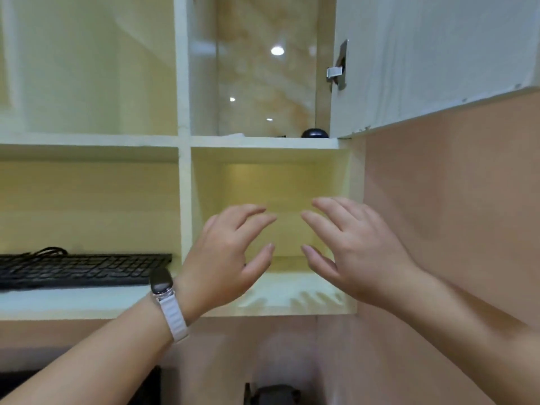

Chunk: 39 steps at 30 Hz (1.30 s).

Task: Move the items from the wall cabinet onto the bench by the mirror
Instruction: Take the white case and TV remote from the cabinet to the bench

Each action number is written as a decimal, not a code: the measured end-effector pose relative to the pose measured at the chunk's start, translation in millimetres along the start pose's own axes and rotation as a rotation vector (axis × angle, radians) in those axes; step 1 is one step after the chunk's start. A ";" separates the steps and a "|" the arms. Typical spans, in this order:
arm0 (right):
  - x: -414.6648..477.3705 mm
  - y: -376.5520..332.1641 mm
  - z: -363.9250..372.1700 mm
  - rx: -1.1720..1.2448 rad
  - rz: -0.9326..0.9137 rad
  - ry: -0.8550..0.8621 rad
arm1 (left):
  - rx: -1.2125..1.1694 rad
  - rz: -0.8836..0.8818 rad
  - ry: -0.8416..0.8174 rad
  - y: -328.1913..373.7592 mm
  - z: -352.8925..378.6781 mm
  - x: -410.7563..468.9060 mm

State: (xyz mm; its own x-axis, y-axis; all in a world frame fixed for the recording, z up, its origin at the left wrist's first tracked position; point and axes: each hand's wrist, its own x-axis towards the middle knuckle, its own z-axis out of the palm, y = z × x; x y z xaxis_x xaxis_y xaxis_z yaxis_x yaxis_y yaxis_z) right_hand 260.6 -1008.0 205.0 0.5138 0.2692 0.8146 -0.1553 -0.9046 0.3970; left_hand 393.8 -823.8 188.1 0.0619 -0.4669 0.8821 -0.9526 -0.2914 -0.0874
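The pale wall cabinet (184,200) fills the view, divided into open compartments. My left hand (230,252) and my right hand (350,247) hover side by side in front of the lower right compartment, fingers spread and loosely bent, holding nothing. That compartment shows nothing inside it. A black keyboard (84,268) with a cable lies in the lower left compartment. A small black rounded object (315,133) sits at the right end of the upper right shelf, with a white thing (233,135) barely visible beside it. The bench and mirror are out of view.
An open cabinet door (423,54) with a metal hinge (339,68) hangs at the upper right. A pinkish wall (453,185) runs to the right of the cabinet. Dark objects (271,394) sit low beneath the cabinet. A watch is on my left wrist.
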 end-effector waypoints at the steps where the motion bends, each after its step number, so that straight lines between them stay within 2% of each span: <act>1: 12.0 4.9 -0.9 -0.008 -0.020 0.020 | -0.004 0.018 0.023 -1.9 -7.8 12.4; 4: 48.0 15.0 -6.8 -0.020 -0.057 0.074 | -0.088 0.050 0.083 -7.7 -30.3 53.2; 7: 84.4 20.3 -14.7 -0.036 -0.050 0.092 | -0.084 0.048 0.047 -16.8 -49.7 96.0; 9: 106.3 21.3 -17.4 -0.041 -0.036 0.057 | -0.052 -0.002 -0.051 -23.9 -58.9 122.4; 14: 148.8 24.0 -16.0 -0.125 -0.021 -0.151 | 0.128 -0.160 -0.322 -46.7 -67.2 184.6; 19: 174.9 37.5 -14.5 -0.206 0.065 -0.440 | 0.377 -0.269 -0.605 -65.6 -59.5 226.7; 24: 182.6 41.4 -7.1 -0.242 0.096 -0.526 | 0.534 -0.353 -0.799 -80.7 -40.1 237.4; 33: 174.1 42.8 -8.3 -0.232 0.041 -0.408 | 0.617 -0.244 -0.738 -89.2 -35.7 234.7; 39: 173.6 39.6 -20.3 -0.115 0.090 -0.407 | 0.671 -0.165 -0.516 -79.4 -45.4 228.2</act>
State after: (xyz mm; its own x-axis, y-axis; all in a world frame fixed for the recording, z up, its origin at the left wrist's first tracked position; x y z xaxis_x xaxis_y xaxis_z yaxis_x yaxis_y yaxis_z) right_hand 326.5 -990.3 370.7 0.7812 0.0176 0.6240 -0.2959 -0.8698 0.3949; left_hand 470.1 -869.3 417.4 0.4661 -0.6488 0.6014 -0.5525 -0.7445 -0.3749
